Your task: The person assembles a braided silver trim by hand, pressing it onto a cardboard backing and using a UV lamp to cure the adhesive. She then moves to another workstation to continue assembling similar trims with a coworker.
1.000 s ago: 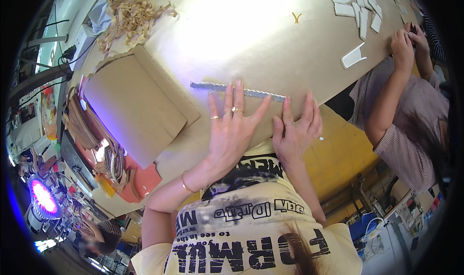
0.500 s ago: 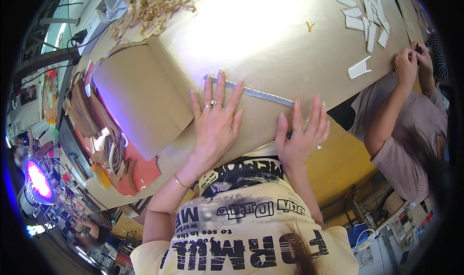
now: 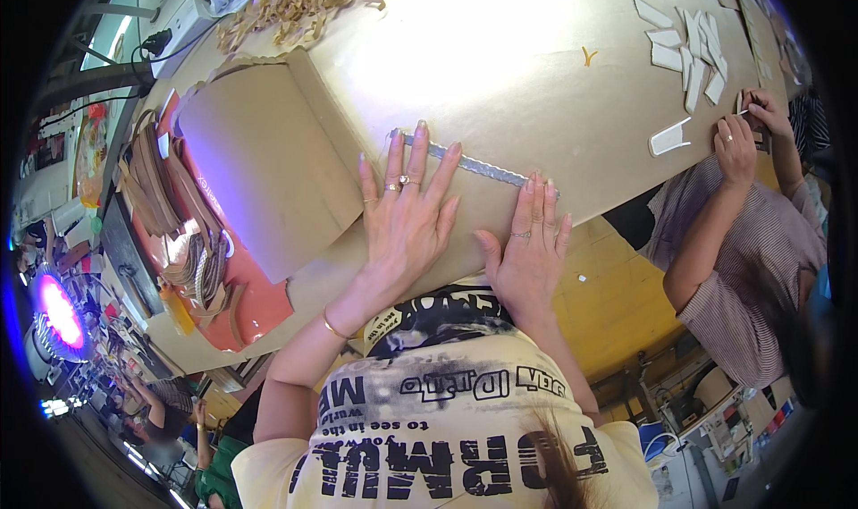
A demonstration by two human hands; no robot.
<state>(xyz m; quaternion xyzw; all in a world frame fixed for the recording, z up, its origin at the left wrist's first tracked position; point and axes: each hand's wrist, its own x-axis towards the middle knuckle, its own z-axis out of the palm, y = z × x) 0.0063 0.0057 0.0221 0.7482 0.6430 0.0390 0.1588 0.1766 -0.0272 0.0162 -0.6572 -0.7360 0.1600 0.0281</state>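
Observation:
A narrow grey strip with a pale wavy edge (image 3: 490, 168) lies slantwise across the brown-covered worktable (image 3: 527, 98). My left hand (image 3: 407, 218) lies flat over its left part, fingers spread and rings showing. Stretched out and close together, the fingers of my right hand (image 3: 529, 254) rest on the strip's right end, the thumb held apart. Both hands are open and press from above rather than grip. The parts of the strip beneath my fingers are hidden.
Left of my hands lies a folded brown sheet (image 3: 268, 169), beside bundled brown strips (image 3: 183, 223) on a red-orange sheet (image 3: 268, 308). Tan scraps (image 3: 295, 8) heap at the back. White pieces (image 3: 693, 49) lie far right, near a co-worker's hands (image 3: 740, 147).
My right hand has come down and left onto the strip's right end, its fingers drawing together. My left hand stays on the strip. The co-worker's hands have shifted.

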